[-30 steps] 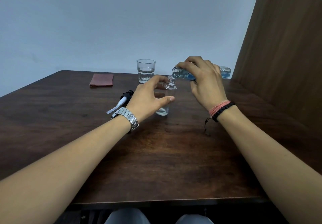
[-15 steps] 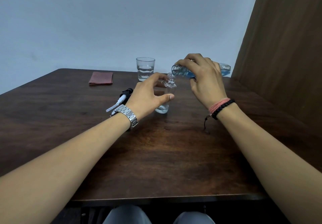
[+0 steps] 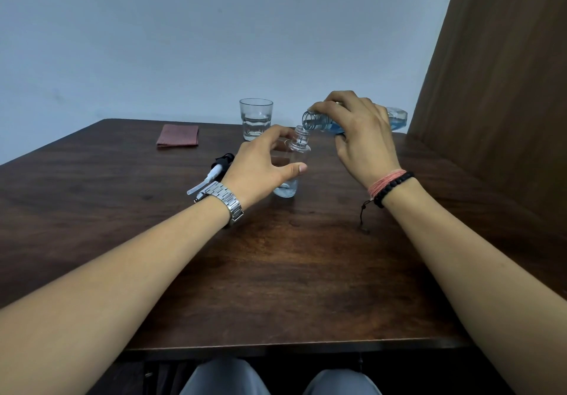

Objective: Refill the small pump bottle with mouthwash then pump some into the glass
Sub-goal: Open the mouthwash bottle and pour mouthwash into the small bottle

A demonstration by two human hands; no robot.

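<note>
- Left hand [image 3: 260,164] curled round the small bottle [image 3: 293,164], thumb on the near side, fingers on the far side. Metal watch [image 3: 225,199] on that wrist.
- Small bottle stands upright on the worktop [image 3: 291,272], about midway between the left and right edges and toward the far edge. Clear plastic, cap off, neck open. A shallow layer of pale liquid at its bottom.
- Right hand [image 3: 362,136] grips the mouthwash bottle [image 3: 325,123] from above, fingers wrapped over its body. Pink and black bracelets [image 3: 389,184] on that wrist.
- Mouthwash bottle tipped nearly level, open mouth pointing left, just above and beside the small bottle's neck. Blue liquid visible in its body; its base sticks out past the hand toward the right edge. Cannot tell whether a stream is falling.
- Pump head [image 3: 214,172] lies on its side on the worktop, just left of the left hand, black cap toward the far edge, white tube pointing toward the near edge, partly hidden by the wrist.
- Glass [image 3: 256,118] stands upright near the far edge, behind the left hand, apart from it. Clear liquid in its lower part.
- Folded reddish cloth [image 3: 178,135] lies flat near the far edge, left of the glass, well apart.
</note>
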